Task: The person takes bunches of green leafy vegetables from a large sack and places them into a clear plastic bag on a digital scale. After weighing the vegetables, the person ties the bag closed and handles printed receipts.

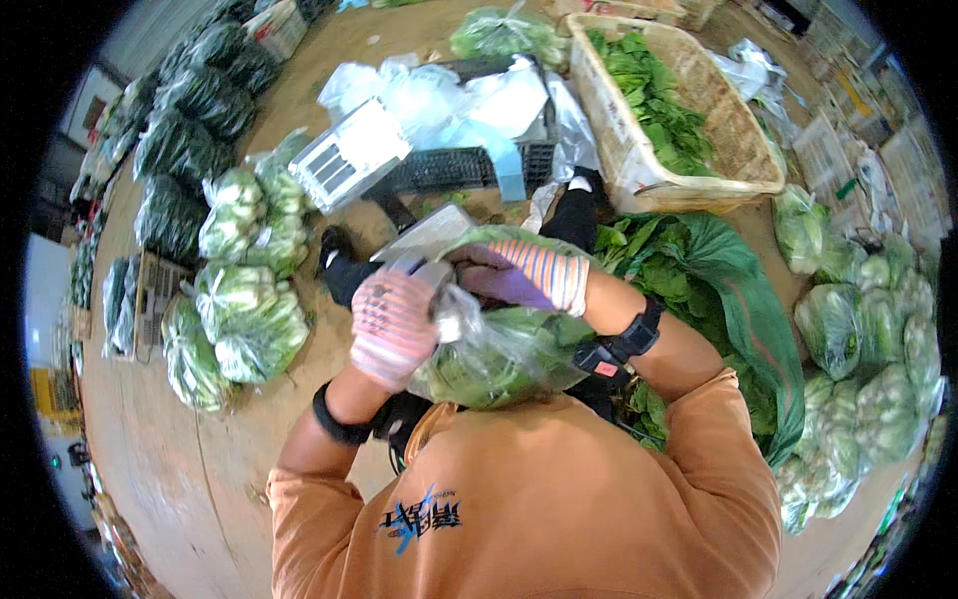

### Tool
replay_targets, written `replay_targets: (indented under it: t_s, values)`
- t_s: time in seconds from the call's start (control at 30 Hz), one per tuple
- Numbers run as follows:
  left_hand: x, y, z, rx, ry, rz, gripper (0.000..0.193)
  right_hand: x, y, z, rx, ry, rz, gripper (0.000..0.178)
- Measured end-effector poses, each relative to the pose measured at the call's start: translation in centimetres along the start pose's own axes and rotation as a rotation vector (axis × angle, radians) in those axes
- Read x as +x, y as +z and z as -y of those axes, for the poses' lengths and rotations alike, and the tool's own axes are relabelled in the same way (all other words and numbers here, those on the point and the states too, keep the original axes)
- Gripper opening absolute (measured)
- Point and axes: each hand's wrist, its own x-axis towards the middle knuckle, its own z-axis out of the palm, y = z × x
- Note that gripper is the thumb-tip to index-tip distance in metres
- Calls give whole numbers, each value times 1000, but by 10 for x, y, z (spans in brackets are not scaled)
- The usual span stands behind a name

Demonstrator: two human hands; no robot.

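A clear plastic bag of leafy greens (499,359) rests against my lap, its upper part bunched and twisted. My left hand (391,324), in a striped knit glove, is closed around the bunched plastic at the bag's neck. My right hand (524,275), in a striped glove with a purple palm, curls its fingers onto the plastic beside it; its fingertips are partly hidden. Just beyond my hands is a flat pale plate (429,235). To my right, a green mesh sack (743,309) lies open around loose leafy greens (659,265).
A whitish crate (738,185) with greens stands far right. Ahead are a white panelled device (349,155) and a black crate (439,170) topped with plastic bags (419,100). Bagged vegetables (249,314) lie left, with dark bags (185,150) behind; more bagged vegetables (878,339) are piled right.
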Motion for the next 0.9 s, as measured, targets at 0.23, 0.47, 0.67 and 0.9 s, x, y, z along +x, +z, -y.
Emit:
replay_targets:
  t_s: [0.23,0.47,0.67,0.9]
  values:
    - [7,20,6,-132,154,-353,33,-3,-39,-7,185,135,200,34]
    - [10,12,7,-123,166,-329,35,4,-39,20,-107,-78,160,29]
    - [9,8,17,-254,183,-231,36,-1,-33,60,-1076,-351,-118,29]
    - [-5,3,18,-430,305,-142,31,-6,-39,35,-1248,-366,-3,29]
